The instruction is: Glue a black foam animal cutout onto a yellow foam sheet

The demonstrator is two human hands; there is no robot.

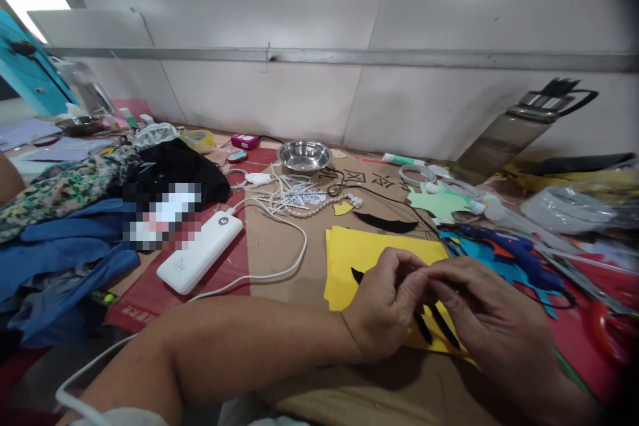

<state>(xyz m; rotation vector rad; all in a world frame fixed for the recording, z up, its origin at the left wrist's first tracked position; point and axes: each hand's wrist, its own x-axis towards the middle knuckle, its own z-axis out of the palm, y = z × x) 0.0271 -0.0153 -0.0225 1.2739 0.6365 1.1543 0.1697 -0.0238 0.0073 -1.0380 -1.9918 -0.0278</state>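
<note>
Over a small stack of yellow sheets (384, 243), my left hand (382, 303) and my right hand (492, 313) meet at the fingertips. Both are closed in a pinch, and whatever lies between the fingers is hidden. Curved black strips (446, 326) lie on the yellow sheets below the hands, partly covered by them. Just beyond the sheets is a black crescent-shaped piece (387, 222), with a small yellow scrap (343, 209) close to it.
A white power bank (200, 253) with a cable lies left, beside clothing (64, 239). Behind are a metal bowl (304, 156) and a pearl string (319, 208). Right stand a tilted bottle (504, 136), a green cut-out (442, 201), and red-handled scissors (606, 333).
</note>
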